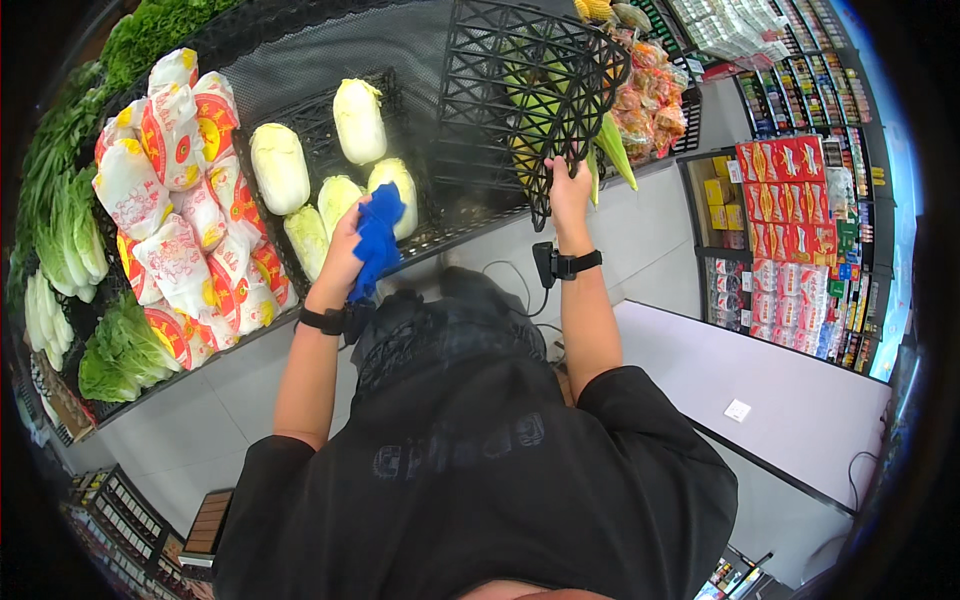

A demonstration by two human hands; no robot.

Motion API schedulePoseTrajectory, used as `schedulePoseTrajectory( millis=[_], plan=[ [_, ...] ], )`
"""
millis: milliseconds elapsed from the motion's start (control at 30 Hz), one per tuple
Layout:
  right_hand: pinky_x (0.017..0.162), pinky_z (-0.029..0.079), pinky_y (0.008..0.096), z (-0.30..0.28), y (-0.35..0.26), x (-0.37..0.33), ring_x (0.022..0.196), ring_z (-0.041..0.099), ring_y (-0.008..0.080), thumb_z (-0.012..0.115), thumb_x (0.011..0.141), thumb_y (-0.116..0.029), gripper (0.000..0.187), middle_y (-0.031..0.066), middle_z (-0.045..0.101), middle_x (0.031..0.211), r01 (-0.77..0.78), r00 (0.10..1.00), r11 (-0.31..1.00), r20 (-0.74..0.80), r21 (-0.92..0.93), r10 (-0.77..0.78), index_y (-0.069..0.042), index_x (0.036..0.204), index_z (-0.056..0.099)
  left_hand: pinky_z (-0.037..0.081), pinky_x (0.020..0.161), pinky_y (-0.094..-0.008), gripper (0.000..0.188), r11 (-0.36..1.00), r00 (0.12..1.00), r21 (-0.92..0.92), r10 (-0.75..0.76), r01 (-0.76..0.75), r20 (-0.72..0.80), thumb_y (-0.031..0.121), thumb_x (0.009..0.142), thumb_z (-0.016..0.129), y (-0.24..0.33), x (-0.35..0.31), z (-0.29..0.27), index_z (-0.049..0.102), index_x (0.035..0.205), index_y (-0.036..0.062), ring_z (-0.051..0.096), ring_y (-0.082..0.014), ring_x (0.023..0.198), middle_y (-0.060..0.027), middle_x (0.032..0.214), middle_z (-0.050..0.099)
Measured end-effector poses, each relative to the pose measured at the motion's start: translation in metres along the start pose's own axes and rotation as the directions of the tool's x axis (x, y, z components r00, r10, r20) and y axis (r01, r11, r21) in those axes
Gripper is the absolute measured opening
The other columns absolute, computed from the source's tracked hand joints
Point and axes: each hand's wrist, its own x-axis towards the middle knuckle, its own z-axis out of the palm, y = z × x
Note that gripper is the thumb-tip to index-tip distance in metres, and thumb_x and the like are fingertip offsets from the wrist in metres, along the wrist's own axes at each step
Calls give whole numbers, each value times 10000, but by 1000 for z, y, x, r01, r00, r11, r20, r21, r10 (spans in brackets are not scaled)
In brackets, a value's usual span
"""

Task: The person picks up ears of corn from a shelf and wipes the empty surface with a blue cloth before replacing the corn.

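A crumpled blue cloth (380, 232) is gripped in my left hand (342, 250), in front of the pale napa cabbages (280, 168). Several of these cabbages lie on the black display, some on a black lattice piece. My right hand (569, 192) closes round the near edge of a black plastic lattice panel (490, 85), holding it tilted up over the display. Ears of corn in green husks (614, 150) show behind and beside the panel, partly hidden by it. Both wrists wear black straps.
Wrapped white, red and yellow packages (170, 215) are heaped on the left, with leafy greens (75, 230) beyond. Bagged orange produce (645, 100) lies right of the corn. Packed shelves (790, 200) and a pale tabletop (760, 375) stand to my right.
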Motion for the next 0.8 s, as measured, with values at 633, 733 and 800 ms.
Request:
schedulePoseTrajectory(
  millis=[633, 733, 800],
  plan=[
    [830, 435, 252, -16, -35, 78, 903, 607, 94, 580, 957, -195, 382, 25, 642, 1052, -60, 814, 997, 581, 53, 18, 17, 1272, 544, 471, 744, -245, 413, 649, 986, 747, 155, -145, 56, 332, 908, 642, 84, 79, 75, 627, 1140, -9, 602, -99, 819, -42, 887, 675],
    [860, 440, 267, -18, -54, 91, 921, 609, 112, 603, 943, -196, 397, 37, 633, 1115, -3, 765, 999, 643, -51, 35, 15, 1274, 547, 442, 707, -220, 304, 554, 980, 810, 146, -193, 134, 277, 962, 579, 83, 87, 84, 670, 958, -13, 553, -66, 774, 10, 823, 625],
    [881, 441, 272, -19, -52, 104, 935, 610, 121, 620, 932, -198, 415, 45, 626, 1152, 58, 747, 991, 664, -118, 35, 13, 1281, 544, 444, 713, -225, 302, 634, 983, 755, 169, -168, 77, 258, 966, 572, 74, 86, 93, 673, 1020, -22, 558, -72, 786, 6, 857, 638]
  ],
)
